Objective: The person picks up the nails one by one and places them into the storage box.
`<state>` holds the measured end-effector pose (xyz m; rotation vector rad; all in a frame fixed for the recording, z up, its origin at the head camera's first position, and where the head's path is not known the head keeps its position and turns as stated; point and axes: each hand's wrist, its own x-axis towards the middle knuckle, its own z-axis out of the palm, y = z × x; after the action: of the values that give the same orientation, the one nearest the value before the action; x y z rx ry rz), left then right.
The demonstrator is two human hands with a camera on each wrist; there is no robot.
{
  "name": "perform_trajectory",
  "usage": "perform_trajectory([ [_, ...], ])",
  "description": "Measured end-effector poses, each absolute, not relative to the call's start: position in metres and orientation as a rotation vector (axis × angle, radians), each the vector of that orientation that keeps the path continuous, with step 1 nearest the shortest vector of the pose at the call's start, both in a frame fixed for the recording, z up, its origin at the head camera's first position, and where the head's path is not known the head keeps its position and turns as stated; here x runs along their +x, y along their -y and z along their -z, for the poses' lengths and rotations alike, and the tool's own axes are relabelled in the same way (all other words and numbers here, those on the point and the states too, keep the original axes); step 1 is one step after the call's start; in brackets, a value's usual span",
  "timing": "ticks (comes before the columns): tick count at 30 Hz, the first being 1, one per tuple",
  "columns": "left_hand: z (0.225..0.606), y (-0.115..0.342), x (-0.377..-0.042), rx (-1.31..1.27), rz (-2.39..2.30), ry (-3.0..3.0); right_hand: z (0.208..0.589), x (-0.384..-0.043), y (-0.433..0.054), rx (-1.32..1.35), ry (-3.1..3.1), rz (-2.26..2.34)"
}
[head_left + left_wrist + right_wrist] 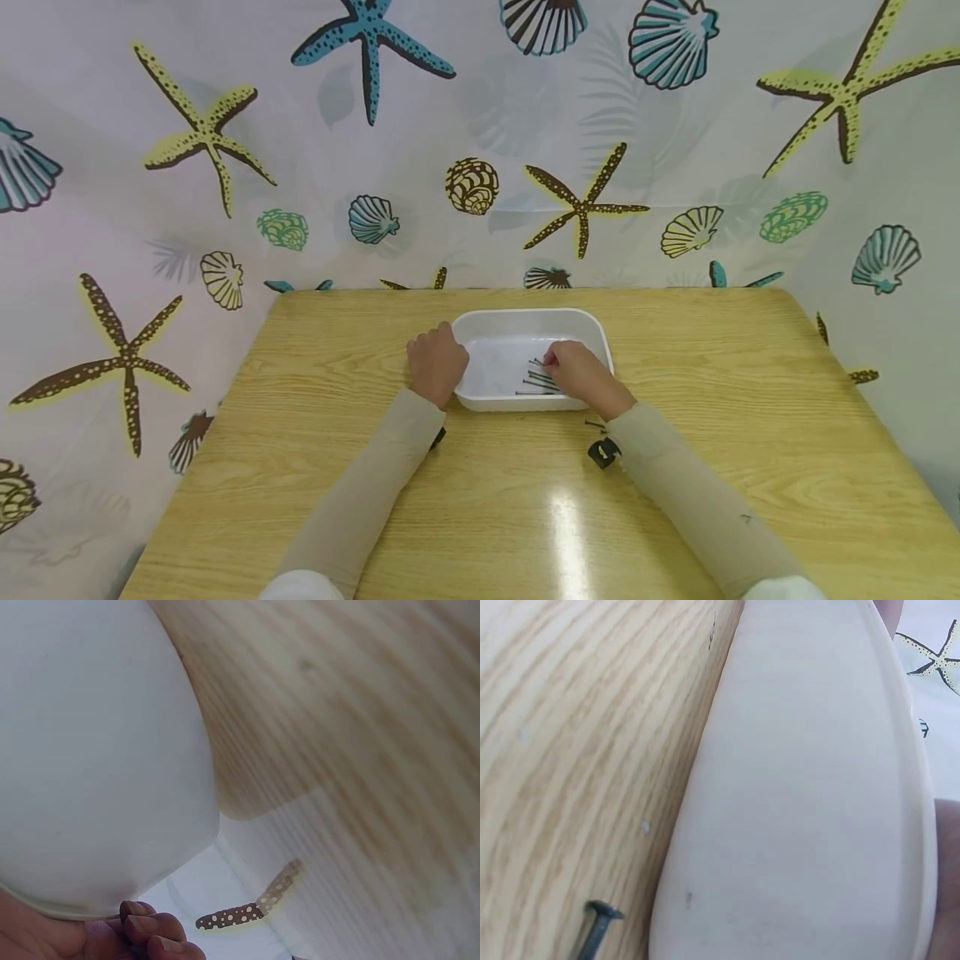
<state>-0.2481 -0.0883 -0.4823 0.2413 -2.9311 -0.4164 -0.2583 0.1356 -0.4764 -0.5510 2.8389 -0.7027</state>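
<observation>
A white oblong plastic tray stands on the wooden table with several thin dark nails lying in its right half. At its left end my left hand grips the rim; in the left wrist view the curled fingers show under the tray edge. My right hand reaches over the front right rim into the tray, fingertips bent down beside the nails. I cannot tell whether a nail is between them. In the right wrist view the tray wall hides most of that hand.
Outside the tray, loose nails lie on the table by the right wrist; one dark flat-headed nail shows close up. A black wrist camera sits under the right sleeve. Behind the table hangs a cloth with starfish and shells.
</observation>
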Motion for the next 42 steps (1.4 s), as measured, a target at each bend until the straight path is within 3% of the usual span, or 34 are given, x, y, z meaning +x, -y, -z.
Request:
perform_trajectory([
  [42,0.4769,0.0871,-0.2450,0.253,0.406,2.940,0.4769,-0.2562,-0.1340,-0.502,-2.826,0.699],
])
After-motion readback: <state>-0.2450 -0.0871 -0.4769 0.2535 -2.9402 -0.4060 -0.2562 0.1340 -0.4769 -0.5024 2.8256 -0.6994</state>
